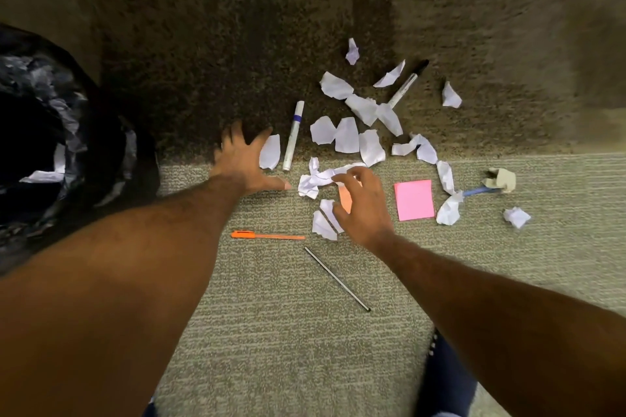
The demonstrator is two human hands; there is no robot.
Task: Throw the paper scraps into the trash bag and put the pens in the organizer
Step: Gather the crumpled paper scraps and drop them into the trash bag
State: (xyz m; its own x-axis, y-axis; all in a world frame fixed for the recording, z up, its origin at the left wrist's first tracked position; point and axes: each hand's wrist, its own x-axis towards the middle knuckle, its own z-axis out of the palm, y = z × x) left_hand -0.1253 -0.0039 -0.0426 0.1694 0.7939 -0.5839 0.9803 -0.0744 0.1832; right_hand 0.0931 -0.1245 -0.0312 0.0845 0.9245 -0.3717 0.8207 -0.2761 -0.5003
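Scraps [347, 135] beside pink note [414, 200]

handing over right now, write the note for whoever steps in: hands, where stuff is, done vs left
Left hand: open, fingers spread, next to the white marker.
Right hand: open, fingers curved over a crumpled scrap, holding nothing.
Trash bag: at the left, with a few scraps inside.
Paper scraps: most lie loose on the floor.
Pens: none put away. The orange pen, black pen, black-capped marker and blue pen, partly under scraps, are on the floor. The organizer is not in view.
Left to do: bag the remaining scraps, then put away every pen.
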